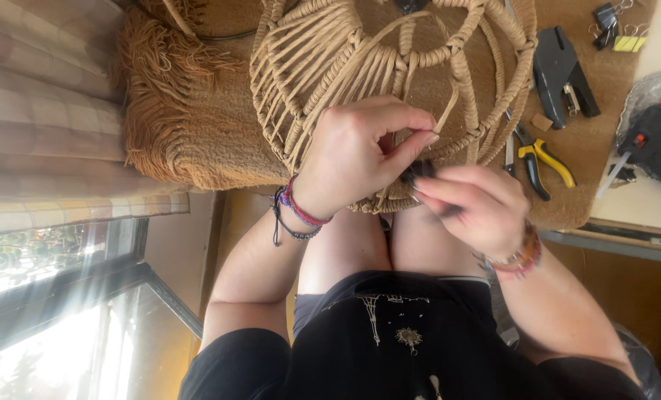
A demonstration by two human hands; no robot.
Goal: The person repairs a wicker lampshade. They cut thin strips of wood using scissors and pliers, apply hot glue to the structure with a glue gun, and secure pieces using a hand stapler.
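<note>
A tan woven cord basket (345,59) on a wire frame rests against my knees. My left hand (356,155) pinches one cord strand at the basket's lower rim between thumb and forefinger. Just right of it, my right hand (475,207) grips a small dark object (419,171), perhaps a clip, held against the same spot on the rim. The two hands almost touch. I wear bead and cord bracelets on both wrists. What the dark object is cannot be made out clearly.
A fringed jute mat (182,126) covers the table under the basket. To the right lie yellow-handled pliers (544,159), a black punch tool (564,74), binder clips (615,26) and a black glue gun (656,141). A plaid curtain (42,111) and a window (56,311) are on the left.
</note>
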